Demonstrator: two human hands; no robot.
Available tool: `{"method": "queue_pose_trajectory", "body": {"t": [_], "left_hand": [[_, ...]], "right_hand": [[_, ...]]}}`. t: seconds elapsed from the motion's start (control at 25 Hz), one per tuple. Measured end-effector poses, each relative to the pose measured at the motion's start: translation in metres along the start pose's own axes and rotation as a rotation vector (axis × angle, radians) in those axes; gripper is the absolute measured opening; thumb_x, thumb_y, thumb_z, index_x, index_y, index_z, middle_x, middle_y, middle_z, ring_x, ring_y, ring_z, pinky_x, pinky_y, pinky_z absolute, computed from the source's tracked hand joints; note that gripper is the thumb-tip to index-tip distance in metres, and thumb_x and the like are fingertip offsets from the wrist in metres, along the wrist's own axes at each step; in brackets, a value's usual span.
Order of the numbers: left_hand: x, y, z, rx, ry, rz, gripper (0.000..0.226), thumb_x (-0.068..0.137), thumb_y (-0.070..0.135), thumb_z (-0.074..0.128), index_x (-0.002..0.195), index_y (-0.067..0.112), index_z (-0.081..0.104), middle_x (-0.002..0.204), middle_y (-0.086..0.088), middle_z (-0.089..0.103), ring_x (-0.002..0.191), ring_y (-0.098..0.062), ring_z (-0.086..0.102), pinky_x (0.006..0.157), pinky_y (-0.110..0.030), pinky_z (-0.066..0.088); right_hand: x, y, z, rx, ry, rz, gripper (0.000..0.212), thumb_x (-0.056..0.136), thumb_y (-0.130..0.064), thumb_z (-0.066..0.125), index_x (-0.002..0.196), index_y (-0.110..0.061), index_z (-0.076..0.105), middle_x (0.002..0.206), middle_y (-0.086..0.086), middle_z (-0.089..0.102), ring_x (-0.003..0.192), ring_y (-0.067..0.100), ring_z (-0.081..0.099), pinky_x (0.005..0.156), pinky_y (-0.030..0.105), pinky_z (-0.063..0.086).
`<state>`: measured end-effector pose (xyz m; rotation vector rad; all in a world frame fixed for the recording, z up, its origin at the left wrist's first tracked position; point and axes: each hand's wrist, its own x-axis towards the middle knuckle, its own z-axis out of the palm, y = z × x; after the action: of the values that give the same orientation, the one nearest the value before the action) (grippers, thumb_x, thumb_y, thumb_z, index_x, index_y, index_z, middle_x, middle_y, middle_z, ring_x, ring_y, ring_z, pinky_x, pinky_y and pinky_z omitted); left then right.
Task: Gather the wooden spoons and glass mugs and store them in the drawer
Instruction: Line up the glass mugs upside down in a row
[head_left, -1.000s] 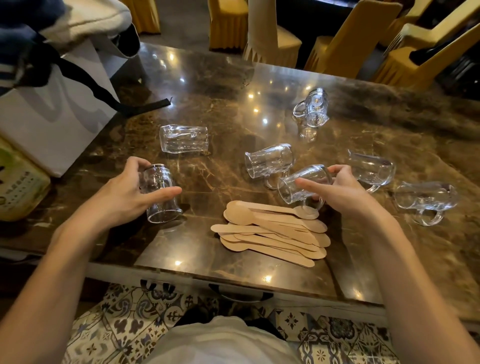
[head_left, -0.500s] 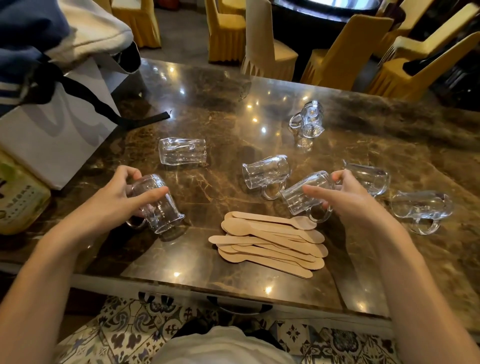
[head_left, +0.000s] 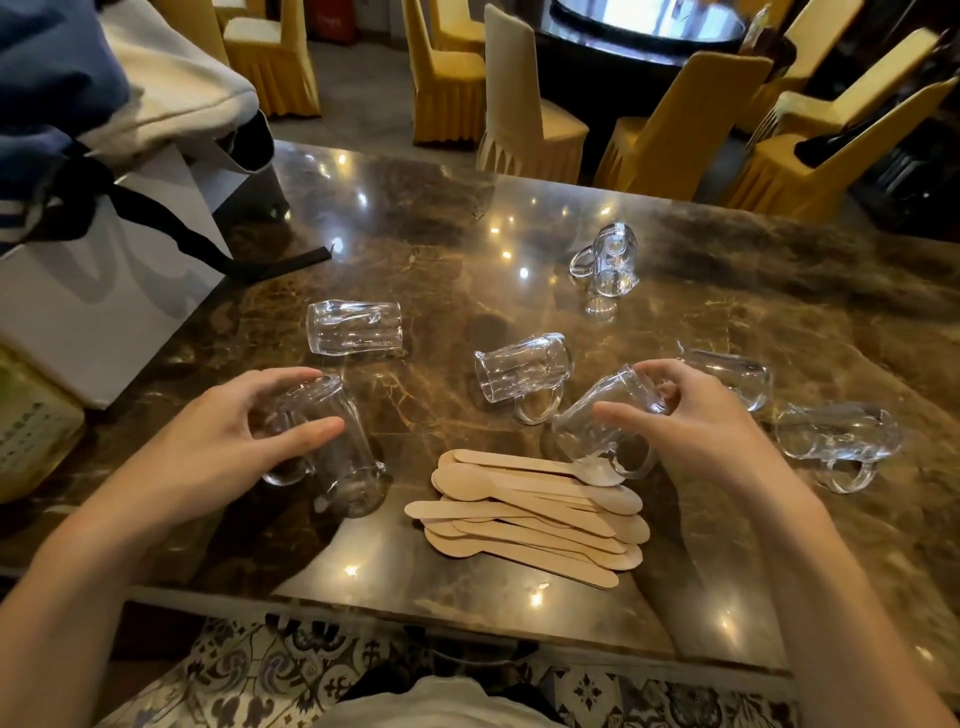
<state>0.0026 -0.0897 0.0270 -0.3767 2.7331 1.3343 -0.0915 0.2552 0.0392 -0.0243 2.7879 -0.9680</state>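
Note:
A pile of wooden spoons (head_left: 535, 514) lies near the front edge of the brown marble table (head_left: 467, 234). My left hand (head_left: 218, 441) grips a glass mug (head_left: 337, 452) by its base, tilted mouth-down, left of the spoons. My right hand (head_left: 696, 421) grips a second glass mug (head_left: 597, 421), tilted with its mouth just above the spoons. More glass mugs lie on their sides: one at the left (head_left: 356, 327), one in the middle (head_left: 522, 369), one behind my right hand (head_left: 737, 371), one at the right (head_left: 836, 436), and one farther back (head_left: 608, 260). No drawer shows.
A white paper bag (head_left: 104, 291) with black straps and folded clothes stands at the table's left edge, with a yellowish box (head_left: 31, 431) beside it. Yellow-covered chairs (head_left: 670, 130) stand around a dark round table behind. Patterned floor tiles (head_left: 249, 675) show below the table's front edge.
Both hands have tipped their mugs further over and drawn them slightly toward me. The view has tilted up a little. The other mugs and the spoons have not moved.

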Motion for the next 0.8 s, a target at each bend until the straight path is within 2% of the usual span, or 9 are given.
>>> {"method": "queue_pose_trajectory", "body": {"t": [0.08, 0.16, 0.32, 0.44, 0.48, 0.56, 0.68, 0.8], "left_hand": [[-0.002, 0.017, 0.000, 0.079, 0.043, 0.084, 0.069, 0.055, 0.068, 0.059, 0.120, 0.047, 0.049, 0.111, 0.019, 0.052, 0.089, 0.003, 0.051, 0.069, -0.016, 0.035], [0.002, 0.039, -0.003, 0.124, 0.066, 0.161, 0.075, 0.055, 0.069, 0.057, 0.125, 0.043, 0.047, 0.108, 0.018, 0.052, 0.085, 0.000, 0.054, 0.066, -0.019, 0.039], [0.029, 0.092, -0.006, 0.170, 0.138, 0.339, 0.081, 0.055, 0.074, 0.058, 0.126, 0.035, 0.050, 0.104, 0.017, 0.053, 0.088, -0.005, 0.054, 0.070, -0.027, 0.045], [0.062, 0.123, 0.007, 0.287, 0.214, 0.429, 0.082, 0.062, 0.074, 0.057, 0.130, 0.027, 0.050, 0.110, 0.010, 0.053, 0.091, -0.009, 0.051, 0.065, -0.019, 0.038], [0.074, 0.130, 0.013, 0.322, 0.240, 0.445, 0.081, 0.065, 0.073, 0.058, 0.130, 0.025, 0.051, 0.114, 0.007, 0.056, 0.092, -0.011, 0.052, 0.066, -0.020, 0.039], [0.098, 0.139, 0.024, 0.379, 0.276, 0.459, 0.081, 0.067, 0.072, 0.058, 0.130, 0.021, 0.051, 0.122, -0.002, 0.058, 0.100, -0.018, 0.056, 0.076, -0.030, 0.045], [0.131, 0.143, 0.040, 0.473, 0.305, 0.431, 0.084, 0.066, 0.076, 0.056, 0.128, 0.019, 0.051, 0.126, -0.007, 0.057, 0.111, -0.027, 0.055, 0.088, -0.045, 0.048], [0.157, 0.143, 0.054, 0.503, 0.340, 0.409, 0.083, 0.066, 0.075, 0.058, 0.125, 0.016, 0.053, 0.122, -0.009, 0.058, 0.107, -0.027, 0.056, 0.085, -0.044, 0.049]], "right_hand": [[-0.002, -0.005, -0.006, -0.014, 0.066, -0.056, 0.077, 0.056, -0.059, 0.075, 0.122, -0.025, 0.052, 0.107, -0.005, 0.054, 0.093, 0.011, 0.050, 0.067, 0.022, 0.041], [-0.002, -0.013, -0.015, -0.030, 0.148, -0.107, 0.077, 0.057, -0.057, 0.076, 0.122, -0.023, 0.053, 0.102, -0.006, 0.051, 0.089, 0.011, 0.051, 0.061, 0.017, 0.036], [0.012, -0.038, -0.033, -0.074, 0.287, -0.200, 0.076, 0.060, -0.058, 0.074, 0.124, -0.023, 0.052, 0.116, 0.003, 0.055, 0.097, 0.013, 0.049, 0.075, 0.027, 0.043], [0.027, -0.057, -0.039, -0.072, 0.339, -0.269, 0.074, 0.064, -0.054, 0.076, 0.126, -0.021, 0.052, 0.124, 0.008, 0.055, 0.106, 0.018, 0.051, 0.080, 0.028, 0.043], [0.033, -0.062, -0.040, -0.079, 0.355, -0.284, 0.072, 0.066, -0.053, 0.076, 0.126, -0.020, 0.052, 0.125, 0.007, 0.055, 0.108, 0.017, 0.051, 0.080, 0.027, 0.042], [0.045, -0.070, -0.041, -0.091, 0.374, -0.299, 0.070, 0.068, -0.049, 0.076, 0.126, -0.018, 0.052, 0.125, 0.006, 0.056, 0.107, 0.014, 0.049, 0.079, 0.024, 0.039], [0.068, -0.077, -0.042, -0.106, 0.384, -0.271, 0.065, 0.069, -0.049, 0.075, 0.120, -0.013, 0.055, 0.113, 0.005, 0.062, 0.095, 0.012, 0.051, 0.073, 0.023, 0.041], [0.093, -0.080, -0.037, -0.163, 0.399, -0.242, 0.063, 0.071, -0.049, 0.074, 0.117, -0.011, 0.055, 0.110, 0.007, 0.064, 0.096, 0.019, 0.057, 0.075, 0.029, 0.047]]}}
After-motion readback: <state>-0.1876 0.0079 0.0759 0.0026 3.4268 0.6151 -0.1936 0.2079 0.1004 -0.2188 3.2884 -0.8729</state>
